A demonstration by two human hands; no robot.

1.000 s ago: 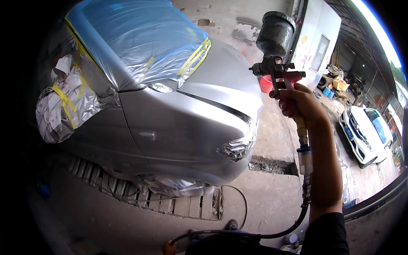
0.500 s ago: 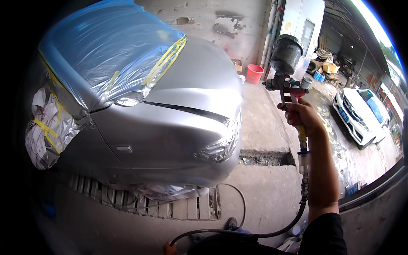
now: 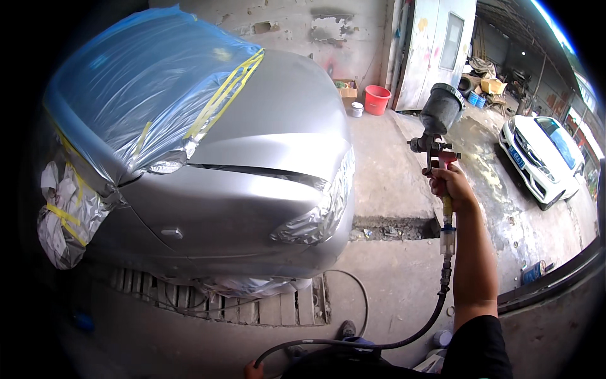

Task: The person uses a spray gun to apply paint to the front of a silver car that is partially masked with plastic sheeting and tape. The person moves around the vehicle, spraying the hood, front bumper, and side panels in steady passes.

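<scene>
Since the earlier frame, the right hand (image 3: 452,188) had sunk lower and farther from the silver car (image 3: 252,189), carrying the spray gun (image 3: 435,136) with it. Its fingers stayed wrapped tight round the gun's grip, the dark cup upright above. From the handle a black air hose (image 3: 404,338) dropped and curved toward the left hand (image 3: 254,371), whose grasp I cannot tell at the lower edge. Blue masking film (image 3: 145,88), edged with yellow tape (image 3: 224,95), covered the windscreen. Beyond stood a red bucket (image 3: 377,99) and a white car (image 3: 536,158).
</scene>
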